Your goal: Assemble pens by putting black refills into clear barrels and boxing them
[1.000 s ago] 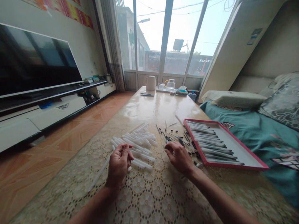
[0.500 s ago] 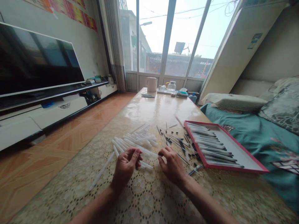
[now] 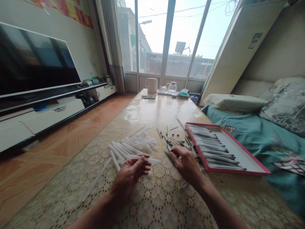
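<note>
My left hand (image 3: 134, 171) pinches a white pen barrel (image 3: 154, 160), whose free end points right. Just behind it lies a loose pile of white pen barrels (image 3: 140, 140) on the patterned tabletop. My right hand (image 3: 184, 162) is over the scattered dark pen parts, its fingers drawn together at a dark thin stick (image 3: 169, 157). Whether the fingertips grip that stick is hidden. Around it are thin refills and small black plugs (image 3: 178, 135). To the right, a red-rimmed tray (image 3: 240, 174) holds a row of pens (image 3: 214, 143) with dark ends.
One barrel (image 3: 96, 180) lies apart at the left. A beige jug (image 3: 152, 86), a glass pot (image 3: 172, 86) and a tissue pack (image 3: 183, 93) stand at the table's far end. A sofa with a teal cover (image 3: 240, 127) runs along the right side.
My right hand has left the white barrel's end and moved right to the dark parts. The barrel stays in my left hand. The view has shifted slightly.
</note>
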A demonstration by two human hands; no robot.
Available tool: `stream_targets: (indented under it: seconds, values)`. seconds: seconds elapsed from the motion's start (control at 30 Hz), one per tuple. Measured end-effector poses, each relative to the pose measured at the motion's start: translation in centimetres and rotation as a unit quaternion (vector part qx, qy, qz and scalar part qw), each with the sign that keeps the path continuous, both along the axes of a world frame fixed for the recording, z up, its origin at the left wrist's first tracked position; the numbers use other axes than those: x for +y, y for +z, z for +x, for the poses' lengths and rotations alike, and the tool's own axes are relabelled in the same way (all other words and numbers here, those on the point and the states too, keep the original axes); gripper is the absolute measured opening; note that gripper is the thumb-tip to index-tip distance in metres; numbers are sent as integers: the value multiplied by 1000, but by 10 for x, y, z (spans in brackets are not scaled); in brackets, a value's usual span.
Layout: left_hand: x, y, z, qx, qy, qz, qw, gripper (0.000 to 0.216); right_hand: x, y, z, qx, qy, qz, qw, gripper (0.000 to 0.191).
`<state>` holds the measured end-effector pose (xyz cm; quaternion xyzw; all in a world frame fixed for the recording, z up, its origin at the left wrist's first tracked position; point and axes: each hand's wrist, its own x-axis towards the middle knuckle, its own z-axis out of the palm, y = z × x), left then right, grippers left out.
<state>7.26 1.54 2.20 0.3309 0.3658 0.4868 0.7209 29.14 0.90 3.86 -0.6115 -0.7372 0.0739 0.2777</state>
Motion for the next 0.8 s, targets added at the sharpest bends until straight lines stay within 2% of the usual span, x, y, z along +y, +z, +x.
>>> stream_targets:
  seconds: [0.07, 0.13, 0.2, 0.3, 0.43, 0.53, 0.63, 0.8]
  values:
    - [1, 1, -1, -18, 12, -10, 1000, 31, 2, 4, 18, -107, -67, -34, 991, 8]
    - [1, 1, -2, -34, 18, -19, 999, 28, 2, 3, 31, -191, -93, -74, 974, 7]
    - [2, 1, -3, -43, 23, -26, 998, 25, 2, -1, 37, -233, -96, -105, 962, 9]
    - [2, 1, -4, -53, 27, -28, 998, 19, 3, -8, 38, -243, -101, -118, 958, 10]
    - [2, 3, -5, -58, 46, -34, 997, 13, 4, -2, 33, -177, -103, -74, 976, 8]
    - [3, 3, -4, -70, 79, -43, 994, 14, 0, 11, 21, -32, -12, -34, 999, 9]
    - [6, 1, -5, -98, 121, -45, 987, 19, -7, 19, 4, 81, 80, -1, 994, 10]
    - [10, -2, -7, -121, 151, -51, 980, 19, -17, 20, -11, 108, 98, 16, 989, 8]
